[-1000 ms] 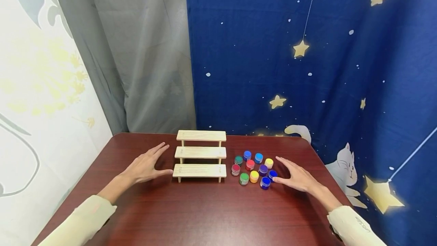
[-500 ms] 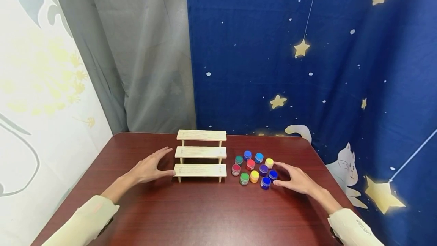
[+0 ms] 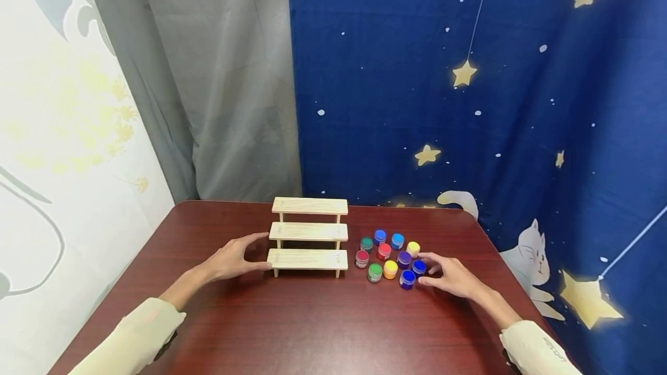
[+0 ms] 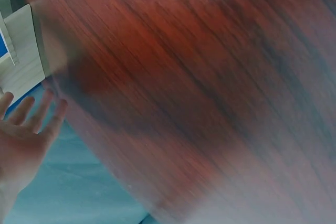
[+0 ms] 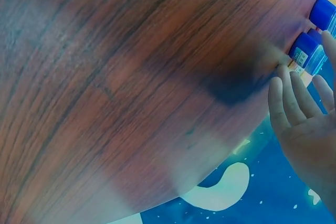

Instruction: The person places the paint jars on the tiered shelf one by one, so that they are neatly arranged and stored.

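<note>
A pale wooden three-step display stand (image 3: 308, 256) stands on the table. At its left end is my left hand (image 3: 229, 259), thumb at the lowest step and fingertips near the middle one. In the left wrist view the fingers of that hand (image 4: 26, 135) spread towards the stand. Several small lidded paint jars, among them a green one (image 3: 374, 273) and a yellow one (image 3: 390, 269), cluster right of the stand. My right hand (image 3: 452, 276) is beside the rightmost dark blue jar (image 3: 418, 268), thumb and fingers apart around its right side, gripping nothing.
The dark red wooden table (image 3: 312, 328) reaches back to a grey curtain (image 3: 239, 103) and a blue starry curtain (image 3: 375, 103). A white patterned cloth (image 3: 78, 132) hangs at the left.
My left hand has moved right, up to the stand's end. The right hand's fingers have drawn lower and a little more bent beside the blue jar. Stand and jars keep their places.
</note>
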Demonstrator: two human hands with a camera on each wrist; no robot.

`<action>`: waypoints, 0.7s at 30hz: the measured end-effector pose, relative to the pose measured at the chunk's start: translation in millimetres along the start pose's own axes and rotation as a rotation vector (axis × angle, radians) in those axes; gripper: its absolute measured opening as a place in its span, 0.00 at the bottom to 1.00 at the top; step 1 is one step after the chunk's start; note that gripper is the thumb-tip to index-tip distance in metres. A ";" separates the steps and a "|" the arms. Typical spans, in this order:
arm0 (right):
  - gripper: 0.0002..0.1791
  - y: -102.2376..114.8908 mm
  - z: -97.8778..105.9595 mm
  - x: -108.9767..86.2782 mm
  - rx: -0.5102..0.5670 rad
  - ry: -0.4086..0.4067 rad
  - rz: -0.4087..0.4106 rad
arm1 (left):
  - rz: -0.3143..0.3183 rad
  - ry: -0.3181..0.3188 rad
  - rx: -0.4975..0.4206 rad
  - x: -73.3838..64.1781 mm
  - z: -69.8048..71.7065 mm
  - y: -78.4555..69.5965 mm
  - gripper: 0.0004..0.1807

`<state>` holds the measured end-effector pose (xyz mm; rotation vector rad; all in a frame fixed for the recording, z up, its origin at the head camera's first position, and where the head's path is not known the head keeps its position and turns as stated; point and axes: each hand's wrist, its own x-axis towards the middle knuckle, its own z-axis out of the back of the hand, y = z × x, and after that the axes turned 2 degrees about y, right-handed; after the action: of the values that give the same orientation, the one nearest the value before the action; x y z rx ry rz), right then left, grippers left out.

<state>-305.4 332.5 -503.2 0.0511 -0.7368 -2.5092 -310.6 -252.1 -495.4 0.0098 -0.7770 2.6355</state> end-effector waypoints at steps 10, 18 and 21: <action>0.31 0.6 -0.6 0.5 0.061 -0.006 0.062 | -0.047 0.026 -0.089 2.3 -4.1 0.4 0.47; 0.29 -1.0 -0.4 2.7 0.086 0.003 0.034 | -0.069 0.047 -0.157 2.7 -6.6 -0.4 0.43; 0.28 -2.2 -0.9 3.4 0.105 0.004 0.019 | -0.080 0.066 -0.177 2.7 -8.0 -0.4 0.41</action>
<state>-309.2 332.0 -504.8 0.0859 -0.8629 -2.4500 -312.2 -246.6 -501.7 -0.0919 -0.9631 2.4711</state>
